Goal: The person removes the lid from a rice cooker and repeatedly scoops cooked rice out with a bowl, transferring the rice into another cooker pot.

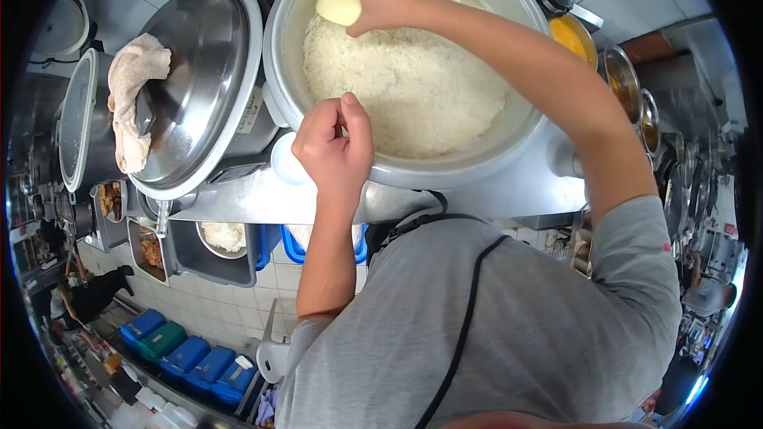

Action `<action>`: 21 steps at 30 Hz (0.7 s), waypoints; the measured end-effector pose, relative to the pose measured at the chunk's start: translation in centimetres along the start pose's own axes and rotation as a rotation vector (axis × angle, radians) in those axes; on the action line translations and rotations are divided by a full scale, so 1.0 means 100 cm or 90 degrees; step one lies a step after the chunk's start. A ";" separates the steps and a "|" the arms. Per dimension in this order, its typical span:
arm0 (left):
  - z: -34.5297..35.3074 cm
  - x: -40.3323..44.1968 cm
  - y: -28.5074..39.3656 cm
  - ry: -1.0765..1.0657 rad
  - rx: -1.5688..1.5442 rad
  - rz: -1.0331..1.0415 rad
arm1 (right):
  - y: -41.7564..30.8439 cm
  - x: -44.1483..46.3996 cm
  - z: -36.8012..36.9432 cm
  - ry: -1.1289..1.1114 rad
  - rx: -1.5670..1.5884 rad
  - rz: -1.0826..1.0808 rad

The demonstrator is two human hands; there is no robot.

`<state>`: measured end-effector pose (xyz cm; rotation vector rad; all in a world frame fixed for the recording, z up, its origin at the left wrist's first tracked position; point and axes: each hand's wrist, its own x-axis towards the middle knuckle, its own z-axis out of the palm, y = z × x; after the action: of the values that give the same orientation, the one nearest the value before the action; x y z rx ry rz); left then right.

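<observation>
A large metal pot (280, 55) of white rice (421, 91) stands before me on the steel counter. Over the far left part of the rice, my right hand (383, 4) grips a small pale yellow bowl (338, 5), its rounded side showing. Rice near the bowl's lower edge is loose and uneven. At the near left rim of the pot, my left hand (335, 141) is closed in a fist with the thumb uppermost. Whether those fingers hold the rim or anything else is hidden.
Left of the pot is a big lidded vessel (199, 71) with a cloth (135, 95) on its handle. A white round container (290, 160) sits by the near rim. Metal bowls of orange food (571, 38) stand right. Blue bins (189, 356) and people are farther off.
</observation>
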<state>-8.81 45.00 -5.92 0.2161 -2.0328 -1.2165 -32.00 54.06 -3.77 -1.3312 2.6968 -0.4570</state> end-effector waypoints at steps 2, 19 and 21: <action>-0.002 0.000 0.001 -0.003 0.011 0.004 | -0.001 0.007 0.034 0.077 -0.060 -0.079; -0.001 -0.003 -0.001 0.010 -0.003 -0.022 | 0.030 -0.008 -0.015 0.077 -0.049 0.066; 0.000 -0.001 -0.002 0.034 0.018 -0.039 | 0.019 0.000 0.004 0.060 -0.066 0.047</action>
<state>-8.80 44.95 -6.13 0.3226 -2.0115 -1.2071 -33.38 55.08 -4.72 -1.2591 2.8718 -0.3876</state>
